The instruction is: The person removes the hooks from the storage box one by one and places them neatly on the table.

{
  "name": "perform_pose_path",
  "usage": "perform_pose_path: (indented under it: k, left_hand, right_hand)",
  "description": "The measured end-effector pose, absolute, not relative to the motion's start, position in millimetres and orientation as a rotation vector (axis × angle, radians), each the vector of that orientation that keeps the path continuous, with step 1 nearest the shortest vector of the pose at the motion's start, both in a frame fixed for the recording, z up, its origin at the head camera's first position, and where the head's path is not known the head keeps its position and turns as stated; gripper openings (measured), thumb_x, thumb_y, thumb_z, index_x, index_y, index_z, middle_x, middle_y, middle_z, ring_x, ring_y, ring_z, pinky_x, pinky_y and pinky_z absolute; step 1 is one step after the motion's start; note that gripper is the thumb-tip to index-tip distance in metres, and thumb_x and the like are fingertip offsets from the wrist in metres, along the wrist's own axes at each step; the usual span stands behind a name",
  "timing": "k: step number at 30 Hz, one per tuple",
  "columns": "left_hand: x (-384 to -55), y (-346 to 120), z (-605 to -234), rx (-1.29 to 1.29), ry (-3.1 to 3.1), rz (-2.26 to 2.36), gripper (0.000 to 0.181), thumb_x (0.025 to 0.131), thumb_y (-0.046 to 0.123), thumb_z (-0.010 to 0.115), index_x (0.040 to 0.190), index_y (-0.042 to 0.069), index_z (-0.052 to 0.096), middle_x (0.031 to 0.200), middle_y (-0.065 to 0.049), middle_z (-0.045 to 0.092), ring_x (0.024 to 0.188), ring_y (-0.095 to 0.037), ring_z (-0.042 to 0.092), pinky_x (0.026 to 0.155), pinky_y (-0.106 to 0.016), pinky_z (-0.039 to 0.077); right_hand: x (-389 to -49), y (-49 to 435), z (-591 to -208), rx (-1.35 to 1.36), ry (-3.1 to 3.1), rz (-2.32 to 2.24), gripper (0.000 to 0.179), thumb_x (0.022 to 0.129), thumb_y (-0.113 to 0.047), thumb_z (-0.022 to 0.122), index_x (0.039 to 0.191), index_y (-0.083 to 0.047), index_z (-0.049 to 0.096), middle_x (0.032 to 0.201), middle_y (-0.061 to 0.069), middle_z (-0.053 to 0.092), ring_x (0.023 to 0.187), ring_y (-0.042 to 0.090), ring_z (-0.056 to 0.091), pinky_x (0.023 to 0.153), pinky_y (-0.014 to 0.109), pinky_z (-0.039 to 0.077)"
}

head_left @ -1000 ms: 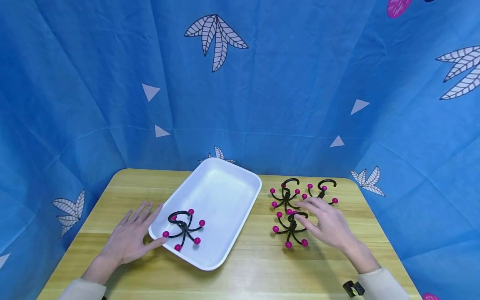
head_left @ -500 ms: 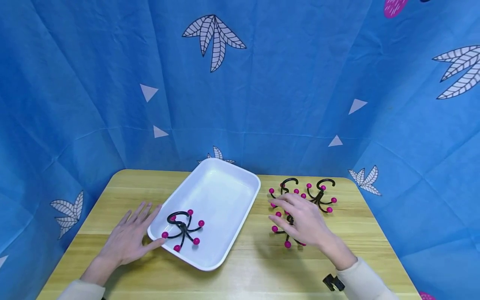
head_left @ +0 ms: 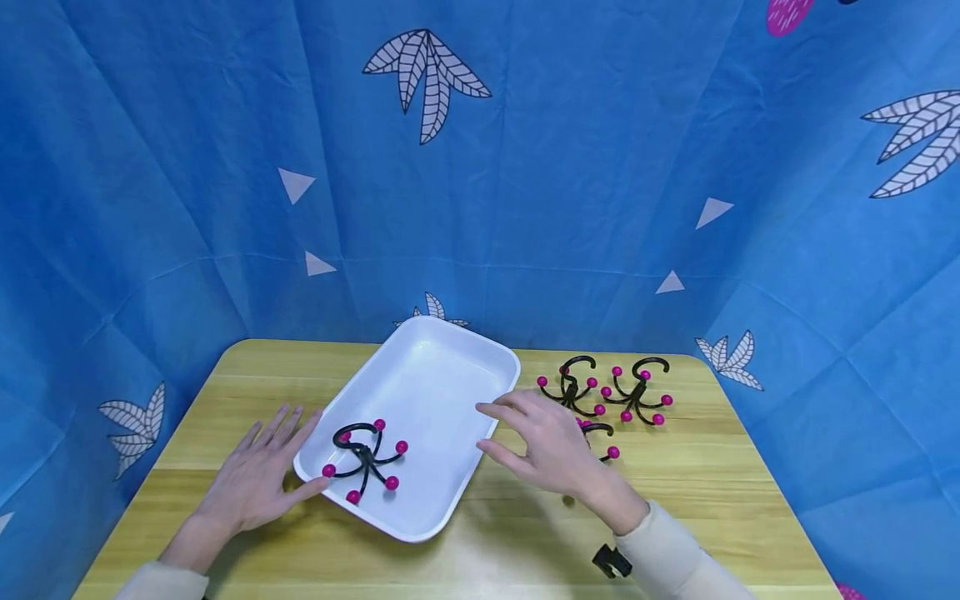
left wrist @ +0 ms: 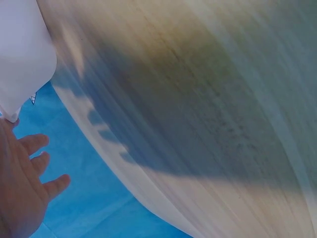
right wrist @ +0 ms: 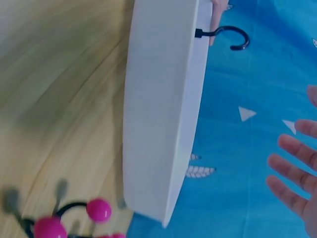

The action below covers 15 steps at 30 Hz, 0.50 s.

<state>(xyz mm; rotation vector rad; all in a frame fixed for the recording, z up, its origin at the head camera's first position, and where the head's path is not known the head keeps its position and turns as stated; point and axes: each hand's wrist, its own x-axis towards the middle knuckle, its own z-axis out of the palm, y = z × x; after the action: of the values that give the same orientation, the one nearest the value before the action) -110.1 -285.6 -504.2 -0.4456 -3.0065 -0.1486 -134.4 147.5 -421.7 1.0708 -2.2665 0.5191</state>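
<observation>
A white tray (head_left: 442,367) lies at a slant on the wooden table. Inside it, toward the near left, stands a black hook hanger (head_left: 365,457) with several arms tipped by pink balls. My left hand (head_left: 251,475) is spread flat at the tray's left rim, thumb reaching over the edge. Over the right rim is my right hand (head_left: 551,446), fingers extended and apart, nothing between them. The right wrist view also shows the right hand's fingers (right wrist: 297,173) spread, beside the tray's wall (right wrist: 156,109) and the hanger's hook (right wrist: 237,32). The left wrist view shows the left hand (left wrist: 22,183) below a tray corner (left wrist: 25,54).
Right of the tray, three more such hangers stand on the table: one at the back (head_left: 572,392), one at the far right (head_left: 637,396), and a nearer one (head_left: 597,429) largely hidden behind my right hand. A blue patterned curtain (head_left: 600,167) hangs behind the table.
My right hand has moved left, from above the hangers on the table to the tray's right rim, carrying nothing. The left hand, tray and hangers stay in place.
</observation>
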Motion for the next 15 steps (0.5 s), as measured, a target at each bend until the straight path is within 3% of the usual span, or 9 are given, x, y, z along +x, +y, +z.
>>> perform_pose_path:
  k: [7,15]
  left_hand:
    - [-110.4,-287.5,-502.6,-0.445,-3.022,-0.151,0.102,0.091,0.075,0.061,0.168,0.016,0.029,0.170,-0.024,0.036,0.159,-0.046,0.031,0.127,-0.069,0.028]
    - [-110.3,-286.7,-501.8,-0.445,-3.023,-0.145,0.102,0.091,0.076,0.061,0.168,0.015,0.031,0.169,-0.025,0.036,0.159,-0.046,0.032,0.127,-0.069,0.029]
  right_hand:
    - [-135.8,119.5,-423.0,1.090,-2.264,0.529,0.048,0.106,-0.058,0.054,0.127,-0.021,0.075,0.109,-0.006,0.075,0.092,0.010,0.072,0.069,0.021,0.057]
    - [-141.0,86.0,-421.6,1.125,-2.325,0.513,0.045,0.102,-0.057,0.060,0.129,-0.024,0.075,0.111,-0.008,0.076,0.096,0.010,0.072,0.074,0.024,0.060]
